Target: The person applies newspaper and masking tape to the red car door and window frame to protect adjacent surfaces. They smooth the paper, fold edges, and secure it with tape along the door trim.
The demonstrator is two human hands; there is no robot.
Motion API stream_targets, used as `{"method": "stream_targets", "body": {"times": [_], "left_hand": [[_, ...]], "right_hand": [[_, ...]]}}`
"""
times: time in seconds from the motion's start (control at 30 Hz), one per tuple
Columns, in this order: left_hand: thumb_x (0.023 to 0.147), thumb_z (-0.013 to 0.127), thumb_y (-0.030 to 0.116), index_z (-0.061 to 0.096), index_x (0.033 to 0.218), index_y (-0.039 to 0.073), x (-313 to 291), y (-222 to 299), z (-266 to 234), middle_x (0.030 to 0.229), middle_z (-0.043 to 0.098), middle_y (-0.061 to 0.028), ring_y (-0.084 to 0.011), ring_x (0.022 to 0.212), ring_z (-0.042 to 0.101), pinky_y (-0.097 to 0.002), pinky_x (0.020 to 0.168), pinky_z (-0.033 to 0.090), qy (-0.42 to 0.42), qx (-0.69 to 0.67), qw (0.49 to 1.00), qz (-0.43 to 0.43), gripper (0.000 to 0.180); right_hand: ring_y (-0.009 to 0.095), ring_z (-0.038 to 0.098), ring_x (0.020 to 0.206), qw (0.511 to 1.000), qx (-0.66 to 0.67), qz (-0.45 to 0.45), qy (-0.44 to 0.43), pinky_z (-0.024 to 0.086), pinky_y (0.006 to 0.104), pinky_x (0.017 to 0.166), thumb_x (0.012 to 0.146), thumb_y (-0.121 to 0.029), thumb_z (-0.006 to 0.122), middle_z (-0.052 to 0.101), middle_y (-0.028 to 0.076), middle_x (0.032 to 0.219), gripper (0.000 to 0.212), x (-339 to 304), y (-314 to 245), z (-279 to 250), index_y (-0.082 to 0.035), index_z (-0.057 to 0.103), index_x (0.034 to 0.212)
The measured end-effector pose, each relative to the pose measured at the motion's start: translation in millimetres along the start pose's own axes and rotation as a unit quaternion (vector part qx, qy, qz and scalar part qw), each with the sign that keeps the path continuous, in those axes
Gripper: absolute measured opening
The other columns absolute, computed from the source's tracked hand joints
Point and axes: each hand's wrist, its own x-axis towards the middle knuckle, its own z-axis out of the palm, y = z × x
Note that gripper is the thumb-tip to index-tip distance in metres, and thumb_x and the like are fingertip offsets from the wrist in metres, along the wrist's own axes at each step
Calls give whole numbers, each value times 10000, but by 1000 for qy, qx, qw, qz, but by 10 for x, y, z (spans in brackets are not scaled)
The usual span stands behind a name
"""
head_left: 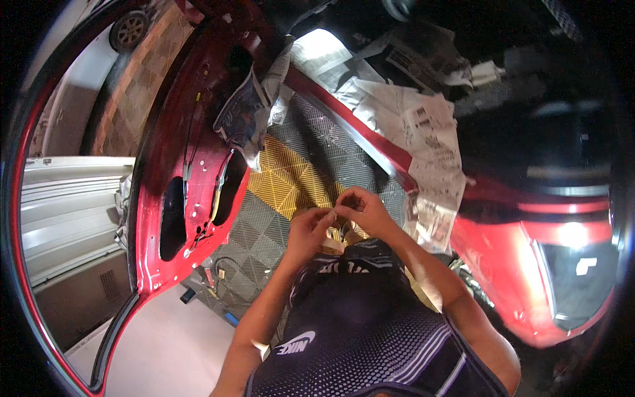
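My left hand [308, 233] and my right hand [364, 212] meet in front of my body, fingertips pinched close together. Whatever lies between the fingertips is too small to make out. Just below them shows a pale, cream-coloured piece [331, 246], whose kind I cannot tell. To the left stands an open red car door [205, 159] with its trim off, showing bare metal and dark openings. Crumpled newspaper [241, 119] hangs over the door's inner edge. On the right, more newspaper [423, 132] covers the car's door opening above the red sill [354, 129].
Grey and yellow patterned floor tiles [284, 175] lie between door and car. Small tools, among them a blue item [231, 319], and a dark cable [231, 284] lie on the floor at lower left. Beyond the door are a white car [79, 86] and a white ribbed panel [73, 205].
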Motion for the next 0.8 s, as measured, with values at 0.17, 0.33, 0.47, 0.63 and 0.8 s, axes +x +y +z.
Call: {"method": "stream_targets", "body": {"times": [0.17, 0.33, 0.47, 0.63, 0.8], "left_hand": [[991, 647, 169, 685, 1064, -5, 1309, 110, -64, 840, 699, -44, -103, 770, 644, -272, 691, 511, 62, -38, 997, 36, 192], [1002, 615, 166, 660, 973, 11, 2914, -164, -361, 801, 672, -32, -129, 739, 629, -299, 674, 498, 114, 203, 968, 91, 164], [983, 616, 144, 641, 960, 12, 4073, -662, -819, 808, 694, -82, -199, 727, 655, -341, 698, 518, 158, 169, 965, 125, 137], [971, 639, 174, 695, 1035, 12, 4988, -995, -1139, 860, 723, -105, -202, 768, 692, -359, 718, 553, 183, 190, 962, 73, 183], [972, 619, 233, 713, 1006, 24, 5812, -1064, -1015, 851, 727, -122, -221, 787, 718, -353, 741, 553, 138, 189, 971, 46, 231]], "right_hand": [[88, 647, 897, 997, -5, 20, 73, 519, 239, 780, 893, -101, 762, 697, 24, 943, 169, 1104, 80, -494, -26, 681, 1022], [135, 668, 872, 983, -5, 34, 180, 551, 278, 760, 908, -115, 745, 714, 46, 971, 290, 2455, 409, -1024, 2, 673, 1162], [201, 699, 926, 958, 130, 111, 228, 585, 324, 794, 934, -121, 706, 709, 118, 1088, 328, 3866, 1088, -1534, -17, 631, 1235], [187, 693, 853, 964, 136, 144, 180, 579, 333, 701, 916, -242, 734, 714, 100, 997, 296, 5494, 1751, -1731, 3, 654, 1063], [220, 709, 949, 969, 113, -17, 220, 588, 353, 810, 937, -176, 664, 718, 107, 1112, 200, 6503, 3120, -2653, -28, 674, 1071]]}}
